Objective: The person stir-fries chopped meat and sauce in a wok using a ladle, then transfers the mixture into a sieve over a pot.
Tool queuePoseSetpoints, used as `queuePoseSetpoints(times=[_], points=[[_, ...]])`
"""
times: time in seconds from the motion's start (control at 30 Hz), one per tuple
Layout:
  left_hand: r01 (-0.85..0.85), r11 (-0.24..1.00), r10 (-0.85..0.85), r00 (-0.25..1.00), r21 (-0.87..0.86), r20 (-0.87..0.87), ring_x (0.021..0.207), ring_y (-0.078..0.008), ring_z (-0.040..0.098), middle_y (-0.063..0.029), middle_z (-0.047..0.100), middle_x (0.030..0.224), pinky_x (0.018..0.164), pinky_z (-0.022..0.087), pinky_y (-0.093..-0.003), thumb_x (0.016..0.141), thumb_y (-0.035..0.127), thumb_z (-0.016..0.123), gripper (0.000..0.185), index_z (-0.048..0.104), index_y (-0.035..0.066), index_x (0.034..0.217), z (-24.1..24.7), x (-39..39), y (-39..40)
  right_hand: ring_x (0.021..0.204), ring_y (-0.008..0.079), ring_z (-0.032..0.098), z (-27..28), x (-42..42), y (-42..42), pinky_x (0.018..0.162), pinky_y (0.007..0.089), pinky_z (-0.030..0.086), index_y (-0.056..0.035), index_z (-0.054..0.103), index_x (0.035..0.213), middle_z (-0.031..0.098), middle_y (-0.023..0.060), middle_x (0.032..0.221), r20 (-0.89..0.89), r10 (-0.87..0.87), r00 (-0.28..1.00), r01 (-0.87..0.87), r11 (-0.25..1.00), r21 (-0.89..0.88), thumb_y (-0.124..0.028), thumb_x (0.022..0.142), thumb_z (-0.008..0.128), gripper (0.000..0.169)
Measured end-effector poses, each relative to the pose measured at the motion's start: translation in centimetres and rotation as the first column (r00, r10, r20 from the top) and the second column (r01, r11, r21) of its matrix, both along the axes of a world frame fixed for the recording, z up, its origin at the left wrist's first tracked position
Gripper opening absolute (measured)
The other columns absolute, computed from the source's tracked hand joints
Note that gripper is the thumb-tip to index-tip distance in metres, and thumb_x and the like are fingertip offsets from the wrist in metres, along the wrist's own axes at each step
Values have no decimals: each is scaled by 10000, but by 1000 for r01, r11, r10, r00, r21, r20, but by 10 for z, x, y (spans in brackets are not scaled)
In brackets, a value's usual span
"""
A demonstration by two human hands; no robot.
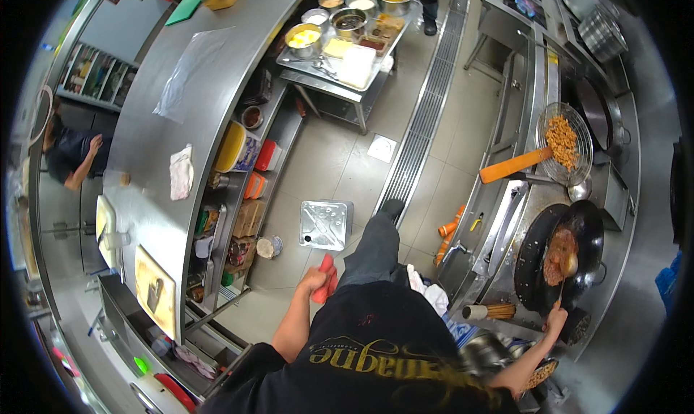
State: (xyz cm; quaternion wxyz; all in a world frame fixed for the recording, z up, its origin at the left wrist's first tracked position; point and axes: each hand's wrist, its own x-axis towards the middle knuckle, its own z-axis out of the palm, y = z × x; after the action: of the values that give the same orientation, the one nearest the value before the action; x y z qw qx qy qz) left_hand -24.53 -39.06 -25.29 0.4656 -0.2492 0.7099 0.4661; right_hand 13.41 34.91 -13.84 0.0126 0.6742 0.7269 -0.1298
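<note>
My right hand (555,321) grips the handle of a metal ladle (569,263), whose bowl rests among reddish minced food (557,257) in a black wok (588,224). The wok sits tilted on the stove at the right. My left hand (316,280) hangs over the floor beside my leg, closed around a folded red cloth (326,284). Beyond the wok, a round wire strainer (584,162) holds browned, crumbly food (562,140). An orange-brown flat piece (512,166) lies against the strainer's near side.
A long steel counter (157,137) with shelves runs along the left. Ahead stands a low table (325,81) with several pots and trays. On the floor are a square metal tin (325,224), a can (268,247) and a drain grate (425,110). Another person (78,151) is far left.
</note>
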Motion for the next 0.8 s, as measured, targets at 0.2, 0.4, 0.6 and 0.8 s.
queuePoseSetpoints(times=[0.2, 0.4, 0.6, 0.8], points=[[-393, 918, 397, 899, -57, 185, 709, -169, 644, -45, 652, 807, 646, 543, -344, 958, 119, 598, 84, 647, 75, 907, -15, 116, -78, 352, 220, 483, 72, -92, -88, 322, 378, 323, 21, 578, 774, 536, 118, 528, -217, -171, 961, 113, 960, -258, -212, 950, 570, 293], [-304, 951, 307, 950, -46, 54, 749, -198, 653, -68, 654, 862, 686, 546, -350, 800, -114, 529, 203, 623, -5, 943, -67, 120, -114, 1001, 462, 646, 46, -78, -89, 869, 503, 499, 80, 653, 997, 664, 333, 975, 27, 42, 999, -45, 989, 138, -225, 907, 564, 331], [-220, 975, 220, 975, 19, 16, 657, -259, 653, -112, 658, 795, 564, 535, -410, 844, -47, 444, 199, 621, 6, 919, -58, 111, -115, 848, 430, 674, 66, -78, -72, 787, 513, 518, 104, 649, 975, 671, 294, 852, -57, 178, 982, -178, 984, 4, -275, 925, 541, 398], [-673, 683, 677, 729, 285, 100, 606, -291, 641, -117, 638, 748, 537, 545, -433, 925, 172, 515, 170, 617, 44, 972, -12, 102, -112, 1156, 448, 591, 114, -137, -115, 979, 505, 482, 49, 653, 1112, 637, 298, 1178, 213, -32, 977, 43, 998, -46, -119, 918, 482, 308]])
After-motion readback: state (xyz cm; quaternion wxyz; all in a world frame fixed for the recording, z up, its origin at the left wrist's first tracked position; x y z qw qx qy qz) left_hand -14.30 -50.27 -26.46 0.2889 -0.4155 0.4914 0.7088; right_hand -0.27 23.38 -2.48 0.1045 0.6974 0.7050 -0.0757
